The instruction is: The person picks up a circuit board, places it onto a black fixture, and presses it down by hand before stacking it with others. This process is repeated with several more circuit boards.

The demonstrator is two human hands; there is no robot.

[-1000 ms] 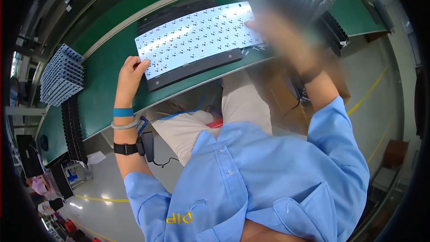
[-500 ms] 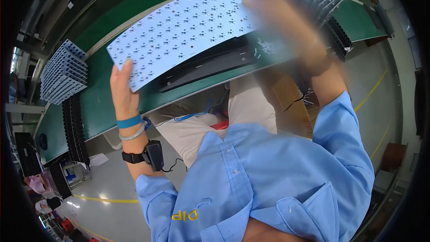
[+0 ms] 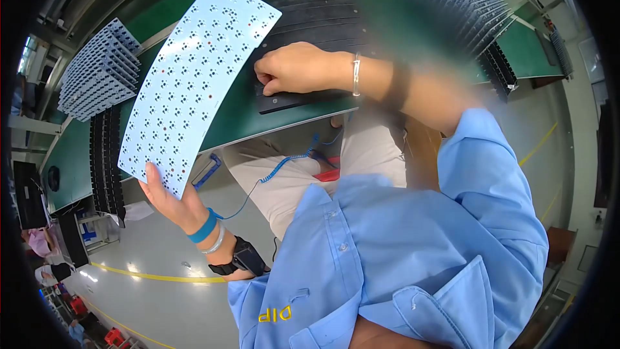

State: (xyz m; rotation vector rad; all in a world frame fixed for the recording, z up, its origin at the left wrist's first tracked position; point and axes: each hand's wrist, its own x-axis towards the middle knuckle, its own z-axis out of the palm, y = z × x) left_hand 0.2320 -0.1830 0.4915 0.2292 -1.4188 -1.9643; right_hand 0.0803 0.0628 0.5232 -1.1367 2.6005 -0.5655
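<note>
A white keyboard circuit board (image 3: 194, 84), dotted with small dark marks, stands tilted over the left side of the bench. My left hand (image 3: 169, 200) grips its lower end, thumb on the near face and fingers behind. My right hand (image 3: 297, 68) rests over a long black slatted fixture (image 3: 316, 13), just right of the board. Its fingers are curled closed and pointing left; whatever may be between them is hidden. The fixture's near edge shows below that hand, and the forearm covers its right part.
Stacked circuit boards (image 3: 97, 74) stand in a black slotted rack (image 3: 106, 161) at left. More boards (image 3: 468, 6), partly blurred, stand at right by another black rack (image 3: 497, 71). The green bench (image 3: 226, 132) ends just before my lap. A blue coiled cord (image 3: 278, 165) hangs below.
The board has swung from nearly level to steeply tilted and moved left, off the fixture. My right hand has let go of its right end and come down onto the fixture.
</note>
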